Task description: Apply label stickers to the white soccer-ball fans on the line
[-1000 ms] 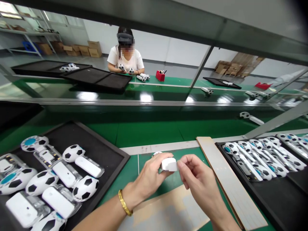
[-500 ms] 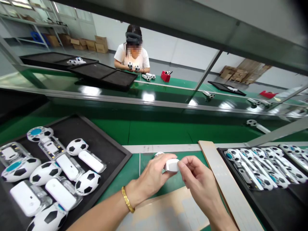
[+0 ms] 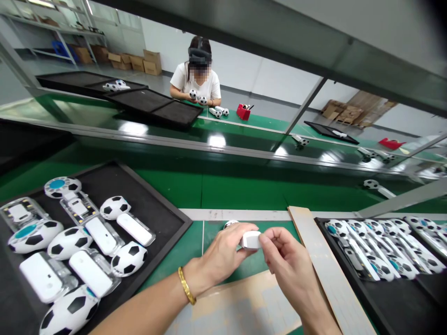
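A white handheld device with a soccer-ball head (image 3: pixel 250 240) is in my left hand (image 3: pixel 218 256), which wraps round it over the green bench. Its pale blunt end points toward me, and a bit of the black-and-white ball shows beyond my knuckles. My right hand (image 3: pixel 291 267) is closed in a pinch, thumb and forefinger touching the right edge of that blunt end. Whether something small sits between these fingertips is hidden. Below both hands lies a worn, light-coloured board (image 3: pixel 240 304).
At left, a black tray (image 3: pixel 153 195) holds several soccer-ball devices, some with clear housings. Another black tray (image 3: pixel 401 302) at right holds rows of them. Between it and my right hand runs a long wooden strip (image 3: pixel 324 260). Across the green line sits a co-worker (image 3: pixel 197 83) holding soccer-ball pieces.
The view has shifted slightly, so the trays and co-worker appear a little displaced. Both hands keep nearly the same hold on the device.
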### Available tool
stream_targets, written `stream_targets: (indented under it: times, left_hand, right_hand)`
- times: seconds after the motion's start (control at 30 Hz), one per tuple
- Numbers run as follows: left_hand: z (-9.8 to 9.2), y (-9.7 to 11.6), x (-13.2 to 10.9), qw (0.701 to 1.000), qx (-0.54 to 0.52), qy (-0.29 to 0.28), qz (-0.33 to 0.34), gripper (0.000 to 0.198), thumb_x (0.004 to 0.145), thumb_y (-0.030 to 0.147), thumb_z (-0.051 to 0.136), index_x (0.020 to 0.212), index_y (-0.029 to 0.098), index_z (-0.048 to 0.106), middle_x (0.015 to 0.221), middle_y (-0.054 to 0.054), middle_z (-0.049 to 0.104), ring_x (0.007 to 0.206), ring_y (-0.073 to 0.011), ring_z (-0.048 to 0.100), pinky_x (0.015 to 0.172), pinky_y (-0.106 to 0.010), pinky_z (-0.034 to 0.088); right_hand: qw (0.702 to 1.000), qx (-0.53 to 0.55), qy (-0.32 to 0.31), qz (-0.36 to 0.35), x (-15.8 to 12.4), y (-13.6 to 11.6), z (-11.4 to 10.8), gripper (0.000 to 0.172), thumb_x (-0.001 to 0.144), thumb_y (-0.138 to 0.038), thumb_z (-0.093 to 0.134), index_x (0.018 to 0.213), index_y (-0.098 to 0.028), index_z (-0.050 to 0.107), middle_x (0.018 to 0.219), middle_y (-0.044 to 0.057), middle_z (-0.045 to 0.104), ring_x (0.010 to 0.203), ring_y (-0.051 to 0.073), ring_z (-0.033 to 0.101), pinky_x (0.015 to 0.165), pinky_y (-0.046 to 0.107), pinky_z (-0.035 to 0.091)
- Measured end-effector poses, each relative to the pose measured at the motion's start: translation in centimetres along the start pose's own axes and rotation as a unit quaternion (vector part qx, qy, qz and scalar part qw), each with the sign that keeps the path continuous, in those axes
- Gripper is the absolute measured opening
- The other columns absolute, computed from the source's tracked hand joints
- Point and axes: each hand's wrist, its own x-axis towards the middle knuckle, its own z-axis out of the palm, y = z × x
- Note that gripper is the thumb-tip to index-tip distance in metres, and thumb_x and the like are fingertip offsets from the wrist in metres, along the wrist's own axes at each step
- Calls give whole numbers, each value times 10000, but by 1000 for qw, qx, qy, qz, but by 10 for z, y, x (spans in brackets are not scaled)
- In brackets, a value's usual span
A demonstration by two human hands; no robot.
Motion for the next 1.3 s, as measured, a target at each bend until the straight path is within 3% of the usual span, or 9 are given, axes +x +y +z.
stream_targets:
  times: [0.9,1.3]
  left_hand:
    - [-1,1,0,1000,13,-12,-7,351,830,169,677,1157,204,554,1153,-73,649,1034,-208,616,900,-330,491]
    - [1,0,0,1000,-4,-7,-2,355,819,155,679,1151,206,565,1122,-72,659,1020,-214,622,890,-349,505]
  right_hand:
    - [1000,1,14,-3,-2,1,3,275,875,-462,549,767,-209,532,540,-61,436,472,98,375,438,225,293]
    - [996,-58,56,-45,-4,0,9,257,881,-456,522,774,-222,535,534,-52,456,453,110,393,427,236,318]
